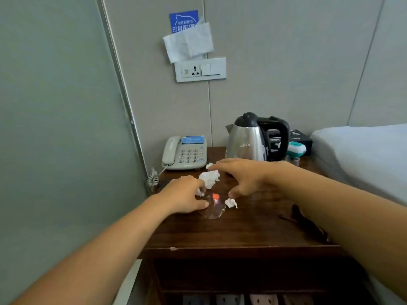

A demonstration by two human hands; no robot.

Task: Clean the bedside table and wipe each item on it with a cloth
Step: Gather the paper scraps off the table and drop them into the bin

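The dark wooden bedside table (242,234) carries scraps of crumpled white tissue (210,177) and a clear plastic wrapper with an orange label (214,205). My left hand (182,197) lies over the scraps at centre left, fingers curled round a bit of white tissue. My right hand (240,175) reaches in from the right with fingers spread; its index finger touches a small tissue scrap (209,165). Another tissue scrap (230,203) lies just below its thumb. A beige telephone (185,154) and a steel kettle (248,139) stand at the back.
A black box (301,137) and a white-and-teal item (296,149) sit behind the kettle. The white bed (363,159) borders the table's right side. A dark object (306,225) lies at front right. On the wall hang a socket panel (200,69) and tissue (189,42).
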